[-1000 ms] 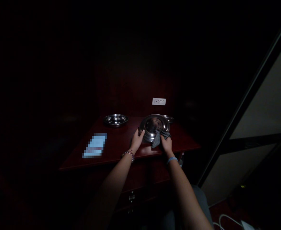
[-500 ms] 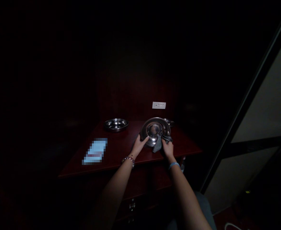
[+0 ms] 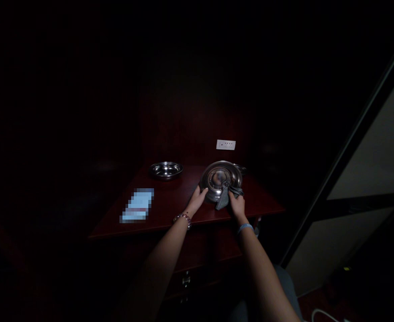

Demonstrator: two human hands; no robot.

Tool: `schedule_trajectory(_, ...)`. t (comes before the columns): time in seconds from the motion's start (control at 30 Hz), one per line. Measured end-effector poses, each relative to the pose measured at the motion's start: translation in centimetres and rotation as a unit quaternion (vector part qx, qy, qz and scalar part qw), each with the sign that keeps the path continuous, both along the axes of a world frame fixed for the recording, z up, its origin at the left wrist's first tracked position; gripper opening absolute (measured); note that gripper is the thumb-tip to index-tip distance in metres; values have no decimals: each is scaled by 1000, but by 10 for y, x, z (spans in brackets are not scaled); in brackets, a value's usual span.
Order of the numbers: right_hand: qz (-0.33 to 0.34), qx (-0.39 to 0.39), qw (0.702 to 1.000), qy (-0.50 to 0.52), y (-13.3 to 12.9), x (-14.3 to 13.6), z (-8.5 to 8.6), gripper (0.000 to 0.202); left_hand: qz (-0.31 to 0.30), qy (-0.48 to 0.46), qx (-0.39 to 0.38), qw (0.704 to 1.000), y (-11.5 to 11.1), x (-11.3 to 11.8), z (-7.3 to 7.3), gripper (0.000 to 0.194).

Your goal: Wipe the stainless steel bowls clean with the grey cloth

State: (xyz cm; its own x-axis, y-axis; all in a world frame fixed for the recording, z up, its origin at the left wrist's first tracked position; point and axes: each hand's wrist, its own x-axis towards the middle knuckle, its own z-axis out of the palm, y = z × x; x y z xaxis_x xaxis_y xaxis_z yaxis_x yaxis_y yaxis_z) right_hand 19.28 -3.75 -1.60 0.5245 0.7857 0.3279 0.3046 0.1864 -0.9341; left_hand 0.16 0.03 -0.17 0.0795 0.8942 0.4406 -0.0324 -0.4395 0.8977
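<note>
A shiny steel bowl [image 3: 213,172] is held up, tilted, over the dark red desk, its underside seemingly facing me. My left hand [image 3: 197,200] grips its lower left rim, the thumb lying on the metal. In my right hand [image 3: 237,205] is a grey cloth [image 3: 223,199], pressed against the bowl's lower right side. Part of the cloth hangs below the rim. Behind the held bowl another steel dish [image 3: 240,168] shows only in part. A second steel bowl [image 3: 166,171] rests upright at the back left of the desk.
On the left of the desk [image 3: 170,210] lies a blurred light-blue flat item [image 3: 137,205]. A white socket plate [image 3: 225,145] is on the back panel. Below the desktop are drawer fittings [image 3: 186,279]. A pale cable [image 3: 323,313] lies on the floor at lower right.
The view has shifted slightly, so the desk items appear a little higher and further right. Both hands keep hold of the bowl and cloth, with the bowl's tilt nearly the same.
</note>
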Motion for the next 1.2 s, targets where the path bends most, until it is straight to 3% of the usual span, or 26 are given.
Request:
schedule_trajectory(0.27, 8, -13, 1000, -16, -2, -1, 3, 42, -27, -40, -22, 999, -8, -5, 9, 48)
schedule_trajectory(0.53, -8, -10, 1000, -15, -4, -2, 4, 38, -22, -15, -24, 999, -6, -4, 5, 53)
schedule_trajectory(1.0, -20, -20, 999, -29, -4, -1, 5, 40, -40, -59, -10, 997, 9, 3, -4, 48)
schedule_trajectory(1.2, -18, -23, 999, -39, -7, -1, 7, 40, -24, -43, -22, 999, 6, 4, -1, 49)
